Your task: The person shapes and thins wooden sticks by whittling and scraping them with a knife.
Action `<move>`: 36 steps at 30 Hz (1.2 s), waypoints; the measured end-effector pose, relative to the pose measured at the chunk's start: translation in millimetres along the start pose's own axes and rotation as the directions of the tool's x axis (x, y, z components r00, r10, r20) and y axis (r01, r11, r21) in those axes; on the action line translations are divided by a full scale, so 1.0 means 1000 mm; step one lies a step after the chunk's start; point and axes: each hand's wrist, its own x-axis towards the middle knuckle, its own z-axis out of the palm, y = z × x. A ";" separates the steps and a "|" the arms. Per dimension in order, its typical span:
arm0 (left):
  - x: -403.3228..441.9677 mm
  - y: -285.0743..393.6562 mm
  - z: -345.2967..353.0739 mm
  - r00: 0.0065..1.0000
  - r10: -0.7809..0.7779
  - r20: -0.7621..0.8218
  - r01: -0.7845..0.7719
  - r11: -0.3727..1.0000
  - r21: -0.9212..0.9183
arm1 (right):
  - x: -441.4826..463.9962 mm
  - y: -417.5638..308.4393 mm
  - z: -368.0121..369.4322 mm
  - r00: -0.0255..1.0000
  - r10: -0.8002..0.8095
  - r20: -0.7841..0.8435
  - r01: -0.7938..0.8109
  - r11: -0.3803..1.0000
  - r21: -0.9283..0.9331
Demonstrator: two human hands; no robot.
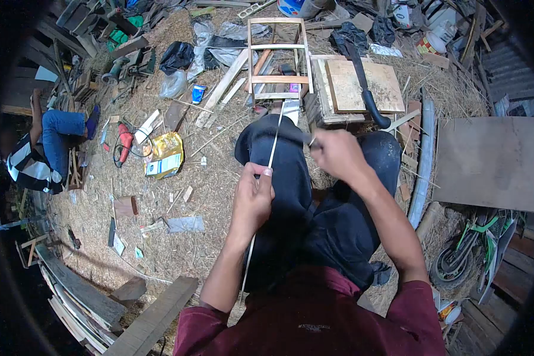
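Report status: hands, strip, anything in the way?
Left hand pinching thin strip. Right hand gripping knife, blade blurred. Left knee behind blade in view; no other obstruction seen.

The strip [274, 145] is pale cream against near-black trousers [279, 190]. The shirt [314, 317] is maroon, with small pale lettering. The frame [279, 79] runs from pale cream to orange-brown. A black-handled machete [371, 105] lies over a tan board [382, 77] speckled darker. The drill [123, 145] is red, the wrapper [167, 148] gold with a blue-and-white panel. Another person wears blue jeans [68, 123] and a black-and-white blocked top [32, 169]. The motorbike [483, 228] shows bright green; the straw [219, 142] is yellowish brown.
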 end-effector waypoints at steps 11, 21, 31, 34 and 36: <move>0.000 0.027 0.017 0.956 0.283 -0.080 -0.204 0.834 0.513 | 0.004 -0.018 0.013 0.987 -0.125 0.102 0.142 0.973 -0.182; -0.027 0.019 0.013 0.990 0.129 -0.059 -0.080 0.851 0.519 | -0.001 -0.022 0.030 1.000 0.013 0.019 -0.007 0.969 -0.249; -0.084 -0.014 -0.001 0.993 0.113 -0.044 -0.076 0.858 0.507 | -0.002 -0.012 0.024 0.996 0.083 -0.012 -0.084 0.976 -0.199; -0.070 -0.011 -0.002 0.986 0.167 -0.025 -0.137 0.878 0.459 | -0.002 -0.014 0.022 0.999 0.012 0.041 -0.003 0.978 -0.208; -0.044 0.009 0.003 0.984 0.178 0.010 -0.168 0.904 0.394 | -0.003 -0.019 0.018 0.994 -0.056 0.098 0.076 0.975 -0.210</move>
